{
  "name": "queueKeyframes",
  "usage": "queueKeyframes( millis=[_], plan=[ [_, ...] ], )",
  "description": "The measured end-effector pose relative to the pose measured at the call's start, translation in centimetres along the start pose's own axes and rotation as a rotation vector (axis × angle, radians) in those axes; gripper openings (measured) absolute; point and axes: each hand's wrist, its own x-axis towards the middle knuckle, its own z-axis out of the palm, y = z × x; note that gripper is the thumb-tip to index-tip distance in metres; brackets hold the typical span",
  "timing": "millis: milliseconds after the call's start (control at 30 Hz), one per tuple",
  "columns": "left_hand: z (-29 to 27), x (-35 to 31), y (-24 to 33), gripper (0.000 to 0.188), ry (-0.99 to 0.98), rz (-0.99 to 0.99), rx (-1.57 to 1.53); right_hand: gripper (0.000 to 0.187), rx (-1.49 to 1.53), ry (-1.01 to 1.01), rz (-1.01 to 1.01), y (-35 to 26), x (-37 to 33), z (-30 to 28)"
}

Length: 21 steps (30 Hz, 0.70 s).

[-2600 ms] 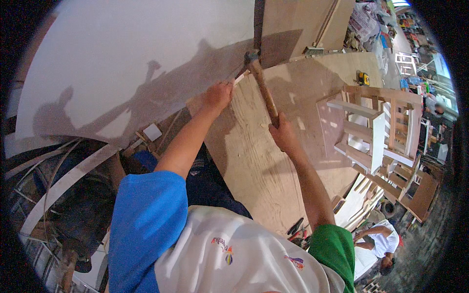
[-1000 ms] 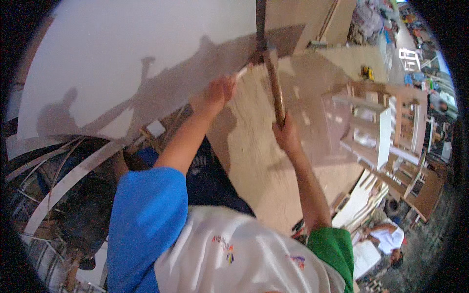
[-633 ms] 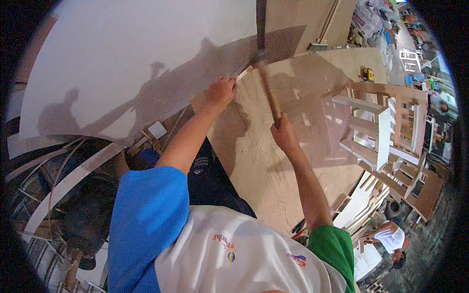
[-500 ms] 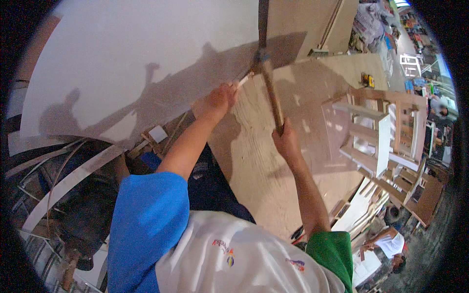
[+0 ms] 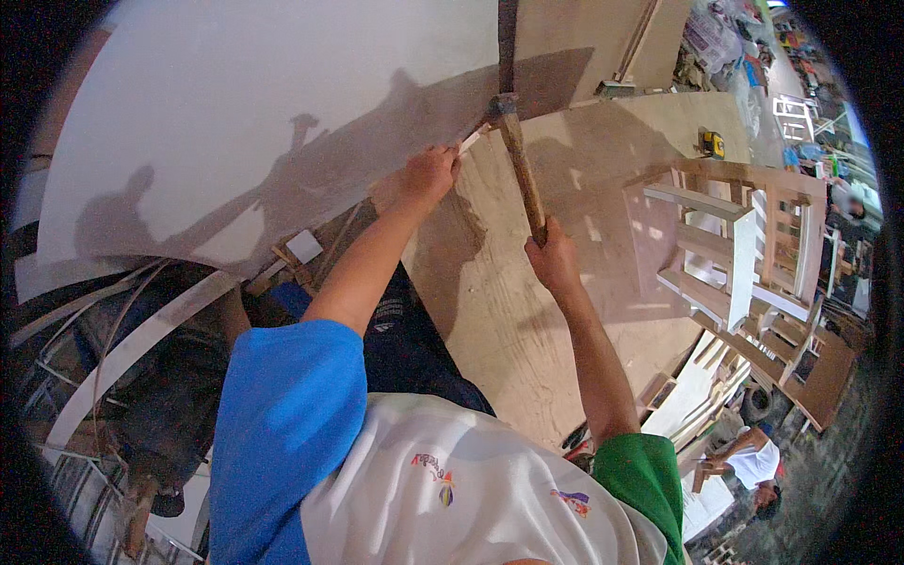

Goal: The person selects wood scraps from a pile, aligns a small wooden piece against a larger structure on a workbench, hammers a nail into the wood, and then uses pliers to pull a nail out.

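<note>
My right hand point(image 5: 556, 259) is wrapped round the lower end of a hammer point(image 5: 524, 174) with a wooden handle. Its dark head lies at the far edge of a plywood sheet point(image 5: 508, 330), close to a white panel point(image 5: 254, 85). Just left of the hammer head, my left hand point(image 5: 433, 176) grips a thin pale wooden strip point(image 5: 473, 139), whose far end points toward the head. Whether the head touches the strip, I cannot tell. A dark gap runs away from me beyond the hammer.
A yellow and black tape measure point(image 5: 713, 143) lies on the far right of the plywood. Slatted wooden frames point(image 5: 730, 254) stand at the right. Curved strips point(image 5: 141, 363) and metal racks are at the left. Another person point(image 5: 753, 463) crouches at the lower right.
The hammer, blurred before, is now sharp, its head shifted slightly away from me. My right hand has risen a little in the picture; my left hand still grips the strip.
</note>
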Motion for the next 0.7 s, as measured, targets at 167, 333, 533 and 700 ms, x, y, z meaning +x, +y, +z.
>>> queueKeyframes(
  millis=[167, 333, 533, 700],
  plan=[
    [0.5, 0.0, 0.0, 0.032, -0.101, -0.061, -0.072, 0.042, -0.058, 0.034, 0.010, -0.2, -0.2, -0.1],
    [1.4, 0.8, -1.0, 0.032, -0.136, -0.057, -0.019, 0.041, -0.095, -0.060, -0.069, 0.4, 1.5, 0.2],
    [-0.5, 0.1, 0.6, 0.032, -0.216, -0.102, -0.097, 0.040, -0.116, -0.038, 0.000, -0.9, 0.2, -0.7],
    [1.0, 1.4, -0.8, 0.033, -0.231, -0.174, -0.082, 0.046, 0.069, 0.022, 0.076, -3.2, 0.4, -1.5]
  ],
)
